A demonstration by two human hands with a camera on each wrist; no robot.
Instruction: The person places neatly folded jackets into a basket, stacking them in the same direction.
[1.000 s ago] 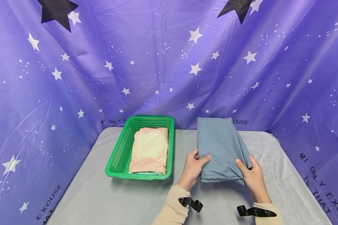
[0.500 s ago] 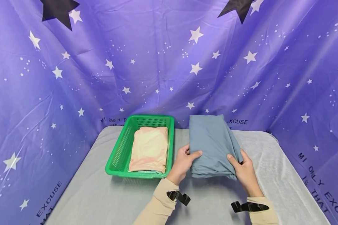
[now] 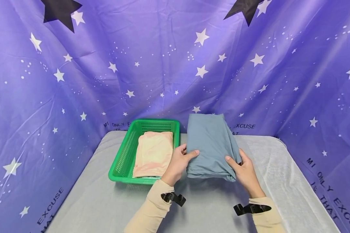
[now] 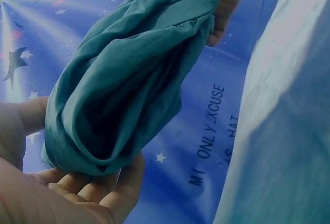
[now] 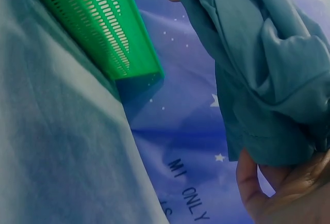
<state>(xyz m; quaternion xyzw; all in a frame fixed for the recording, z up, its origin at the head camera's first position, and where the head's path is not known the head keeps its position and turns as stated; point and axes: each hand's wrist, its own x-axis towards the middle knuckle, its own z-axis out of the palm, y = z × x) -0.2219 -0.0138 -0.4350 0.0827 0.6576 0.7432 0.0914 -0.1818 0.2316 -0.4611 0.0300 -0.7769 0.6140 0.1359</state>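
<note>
A folded blue-grey cloth garment (image 3: 210, 145) is held up over the table, just right of the green basket (image 3: 112, 176). My left hand (image 3: 178, 163) grips its left edge, thumb on top and fingers underneath. On the opposite edge my right hand (image 3: 245, 171) holds it the same way. In the left wrist view the garment (image 4: 134, 74) shows its folded layers end-on, with the left hand's fingers (image 4: 126, 190) beneath. The right wrist view has the garment (image 5: 273, 74) above the right hand's fingers (image 5: 250, 182). Its exact kind is unclear from the folds.
Inside the basket lies a folded pale pink cloth (image 3: 154, 152), with a light green edge showing below it. A grey cloth covers the table (image 3: 280, 181). Purple curtains (image 3: 163, 64) with stars hang behind and along both sides.
Both hands have carried the folded garment leftward and slightly up and away, nearer to the basket. The left forearm now overlaps the basket's front right corner.
</note>
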